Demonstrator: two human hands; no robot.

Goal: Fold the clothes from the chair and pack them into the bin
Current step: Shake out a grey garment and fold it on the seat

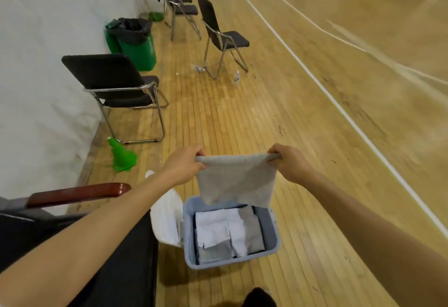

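While the grey garment is hanging directly over the blue bin, both hands are holding it taut by its top edge, seemingly so it is staying flat for a further fold or a clean drop. Left hand and right hand are each pinching a corner, fingers curled round the cloth, forearms reaching forward and converging. Folded white and grey clothes are already lying inside the bin, on the floor.
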